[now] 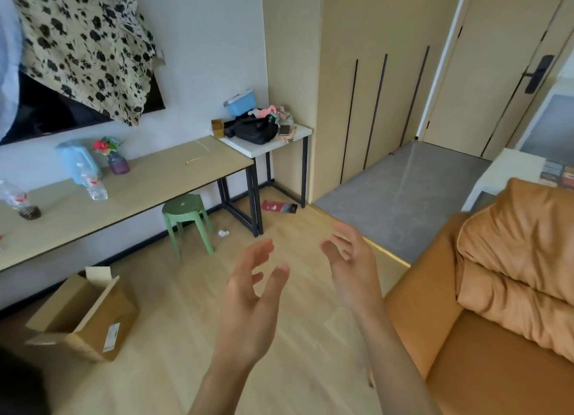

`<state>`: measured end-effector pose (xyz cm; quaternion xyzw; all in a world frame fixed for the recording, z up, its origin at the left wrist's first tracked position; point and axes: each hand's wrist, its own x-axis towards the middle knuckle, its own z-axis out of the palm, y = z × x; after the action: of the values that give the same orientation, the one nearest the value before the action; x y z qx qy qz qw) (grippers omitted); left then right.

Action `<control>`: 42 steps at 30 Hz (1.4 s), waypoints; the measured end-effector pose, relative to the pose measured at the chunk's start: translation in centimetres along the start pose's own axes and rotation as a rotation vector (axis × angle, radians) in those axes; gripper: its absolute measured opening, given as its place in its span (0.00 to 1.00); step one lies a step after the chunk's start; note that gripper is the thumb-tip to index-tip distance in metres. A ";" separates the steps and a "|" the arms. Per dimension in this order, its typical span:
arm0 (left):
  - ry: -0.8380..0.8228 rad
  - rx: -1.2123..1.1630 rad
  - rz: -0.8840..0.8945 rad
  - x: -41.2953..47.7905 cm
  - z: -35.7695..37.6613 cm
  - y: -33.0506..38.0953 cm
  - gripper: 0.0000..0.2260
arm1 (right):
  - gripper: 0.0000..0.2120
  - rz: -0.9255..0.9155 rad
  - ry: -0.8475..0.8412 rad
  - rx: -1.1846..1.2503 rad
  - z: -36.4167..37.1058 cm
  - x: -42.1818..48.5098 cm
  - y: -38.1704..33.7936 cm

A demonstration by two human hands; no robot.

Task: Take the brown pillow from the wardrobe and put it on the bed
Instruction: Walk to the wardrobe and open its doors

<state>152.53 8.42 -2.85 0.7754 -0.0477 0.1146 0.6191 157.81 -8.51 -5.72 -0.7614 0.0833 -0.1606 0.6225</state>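
Two bare hands are up in front of the camera, both empty, fingers spread and relaxed, palms roughly facing each other with a gap between them. The left hand [251,293] sits a bit lower, the right hand [351,259] a touch higher and further out, and neither is touching anything. Straight ahead is the wardrobe [366,82], a tall beige unit with dark vertical slots down its doors, and all the doors are closed, so whatever's inside is hidden and I honestly can't see a brown pillow in there. There are tan-brown cushions [521,259] stacked on an orange-brown sofa [450,337] at the right edge, just beside the right forearm, but I can't tell if either one is the pillow meant. On the left, a long wooden desk [149,190] runs along the wall with a couple of water bottles and a small purple vase of flowers on it, and a green stool [186,218] is tucked under its edge. A small white table [273,142] piled with a black bag and a blue box stands between the desk and the wardrobe. An open cardboard box [84,318] sits on the wood floor, down left of the hands.
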 end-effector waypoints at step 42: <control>-0.476 -0.104 0.099 82.7 52.5 -9.4 0.13 | 0.19 0.096 0.484 -0.055 -12.8 87.0 15.2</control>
<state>240.97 -34.81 -3.06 0.7445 -0.2359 -0.0437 0.6231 235.72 -51.95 -6.03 -0.7124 0.2705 -0.3064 0.5705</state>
